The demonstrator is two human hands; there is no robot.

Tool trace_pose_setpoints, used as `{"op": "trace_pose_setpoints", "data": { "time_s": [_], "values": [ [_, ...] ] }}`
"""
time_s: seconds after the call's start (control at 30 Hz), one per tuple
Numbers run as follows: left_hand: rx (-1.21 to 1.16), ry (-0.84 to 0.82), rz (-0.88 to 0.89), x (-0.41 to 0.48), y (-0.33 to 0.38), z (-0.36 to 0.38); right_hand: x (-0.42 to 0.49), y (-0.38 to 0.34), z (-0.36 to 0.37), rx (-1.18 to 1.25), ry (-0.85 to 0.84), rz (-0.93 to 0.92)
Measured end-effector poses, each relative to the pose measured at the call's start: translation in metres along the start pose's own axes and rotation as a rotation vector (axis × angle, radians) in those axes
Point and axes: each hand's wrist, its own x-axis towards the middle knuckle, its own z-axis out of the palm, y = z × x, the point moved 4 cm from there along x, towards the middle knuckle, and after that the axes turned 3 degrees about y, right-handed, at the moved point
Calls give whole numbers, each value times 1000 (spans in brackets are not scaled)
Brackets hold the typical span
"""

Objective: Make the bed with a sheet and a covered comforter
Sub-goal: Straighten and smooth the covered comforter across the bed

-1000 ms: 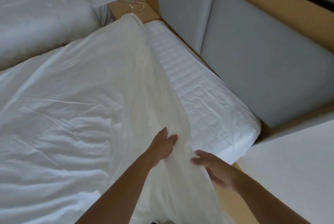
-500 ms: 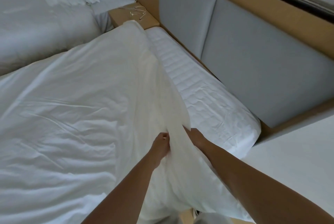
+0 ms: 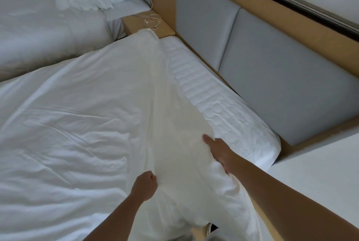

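**A:** How will the sheet (image 3: 87, 124) handle?

**B:** It looks thin, limp and light. It has no stiffness and creases easily, so it should slide readily over the quilted mattress (image 3: 223, 104). It is best taken at the hem, with two grips set apart so the edge can be drawn taut.

**A:** Where does it lie?

**B:** It covers most of the bed to the left. Its right edge is raised in a long fold running from the far corner, beside the nightstand (image 3: 139, 25), to the near corner. That leaves a strip of mattress bare along the grey headboard (image 3: 281, 89).

**A:** And the person's hands?

**B:** The left hand (image 3: 144, 185) is nearest and clenched round a bunch of the cloth. The right hand (image 3: 219, 155), farther and to the right, grasps the raised edge with its forefinger straight on top and the other fingers curled into the fabric. The sheet stretches between them.

**A:** Any caution?

**B:** A tug from one hand alone would probably skew the sheet.
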Motion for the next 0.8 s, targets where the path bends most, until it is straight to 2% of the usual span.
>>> {"op": "trace_pose_setpoints", "data": {
  "time_s": [0.07,0.13,0.17,0.23,0.3,0.4,0.5,0.53,0.6,0.7,0.8],
  "values": [
    [-5,25,-3,-3,25,-5,-1,-4,9,-56,-10,-31],
    [-238,176,21,-8,63,-29,0,-11,14,-123,-13,-82],
    [-405,201,11,-9,83,-42,1,-14,15,-161,-13,-107],
    [-648,59,-43,-11,121,-58,2,-20,20,-207,-26,-127],
    [-642,-123,-53,-12,146,-60,4,-22,26,-160,-58,-94],
    [-662,-216,-32,-1,155,-59,7,-19,31,2,-113,4],
    [-825,-171,1,10,165,-67,7,-21,27,427,-220,122],
    [-863,-130,29,12,171,-73,12,-20,23,477,-219,122],
    [-855,-45,90,12,184,-86,15,-18,16,329,-159,145],
    [-807,35,139,10,196,-99,31,-7,13,-132,-108,109],
    [-840,75,142,8,199,-97,40,-3,22,-270,-148,17]
  ]
}}
